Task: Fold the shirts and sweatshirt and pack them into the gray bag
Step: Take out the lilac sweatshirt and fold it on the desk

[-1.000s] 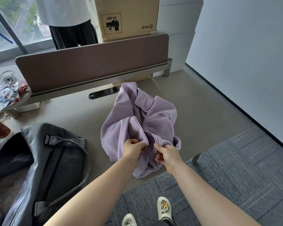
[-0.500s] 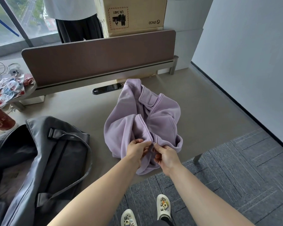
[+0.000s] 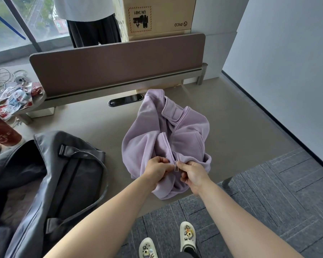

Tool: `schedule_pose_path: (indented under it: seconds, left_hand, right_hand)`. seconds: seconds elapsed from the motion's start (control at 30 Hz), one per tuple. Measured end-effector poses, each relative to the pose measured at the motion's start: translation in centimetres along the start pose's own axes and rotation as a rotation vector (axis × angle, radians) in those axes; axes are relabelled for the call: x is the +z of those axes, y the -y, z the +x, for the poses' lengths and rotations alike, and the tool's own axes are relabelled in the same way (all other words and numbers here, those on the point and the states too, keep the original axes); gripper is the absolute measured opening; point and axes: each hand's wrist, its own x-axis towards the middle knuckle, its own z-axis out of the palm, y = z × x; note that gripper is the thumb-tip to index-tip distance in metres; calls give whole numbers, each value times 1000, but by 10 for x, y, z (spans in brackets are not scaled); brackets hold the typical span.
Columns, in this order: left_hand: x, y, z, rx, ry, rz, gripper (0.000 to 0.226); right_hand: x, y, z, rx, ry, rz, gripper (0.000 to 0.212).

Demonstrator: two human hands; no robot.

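A lilac zip-up sweatshirt (image 3: pixel 153 131) lies crumpled on the beige desk (image 3: pixel 82 123), its hem hanging over the near edge. My left hand (image 3: pixel 157 170) pinches the left side of the hem at the zipper's bottom. My right hand (image 3: pixel 192 174) grips the right side of the hem, with the zipper pull hanging between the two hands. The zipper is open above them. The gray bag (image 3: pixel 50 183) lies open on the desk to the left, handles up, a dark opening at its left side.
A brown divider panel (image 3: pixel 117 64) runs along the desk's far edge, with a cardboard box (image 3: pixel 157 15) and a standing person (image 3: pixel 90 21) behind it. Snack wrappers (image 3: pixel 13 101), cables and a red cup (image 3: pixel 2 133) sit at far left. Gray carpet and my shoes lie below.
My hands have stayed at the bottom of the zipper, working its two sides together. The view has shifted slightly; the sweatshirt and bag have not moved on the desk.
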Motion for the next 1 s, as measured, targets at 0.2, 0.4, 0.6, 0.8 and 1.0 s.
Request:
schedule_pose_path:
  seconds: [0.2, 0.4, 0.6, 0.8, 1.0]
  left_hand:
    - [-5, -4, 2, 18, 57, 124, 33]
    - [-11, -15, 4, 14, 77, 116, 31]
    - [-16, -18, 7, -42, 107, 4, 30]
    - [-22, -27, 4, -52, 135, -7, 27]
    - [-24, -34, -1, -48, 169, 29, 26]
  right_hand:
    - [-1, 6, 3, 35, -22, -249, 21]
    - [7, 22, 1, 67, -4, -227, 18]
    - [5, 37, -18, 147, -7, -120, 13]
    - [0, 40, -25, -182, 12, -262, 22]
    - [5, 41, -15, -489, 35, -848, 27]
